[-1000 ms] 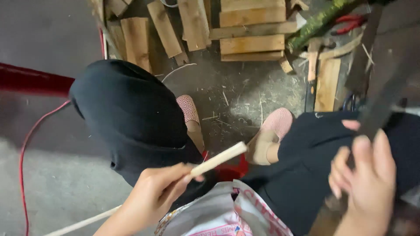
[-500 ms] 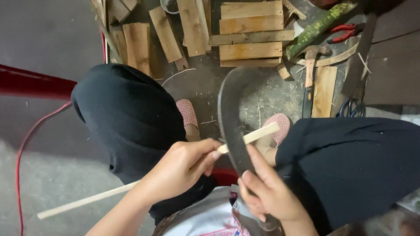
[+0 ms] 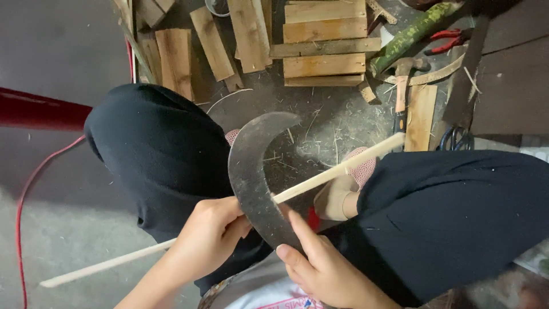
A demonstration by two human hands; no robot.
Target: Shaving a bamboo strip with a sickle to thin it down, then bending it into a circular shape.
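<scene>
Blade on stick, both hands busy.
You gripped the thin, light, bendy stick [image 3: 337, 170] w/ left hand [image 3: 209, 237], fingers clenched near the curved blade [image 3: 251, 171]; right hand [image 3: 326, 269] clasped that heavy, stiff blade's base.

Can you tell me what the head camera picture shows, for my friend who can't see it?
A seated person's left hand holds a thin pale wooden strip against a curved dark metal blade, which the right hand grips near the bottom. Below are black-trousered knees and a dusty floor with wooden planks, a green stick and red pliers.
</scene>
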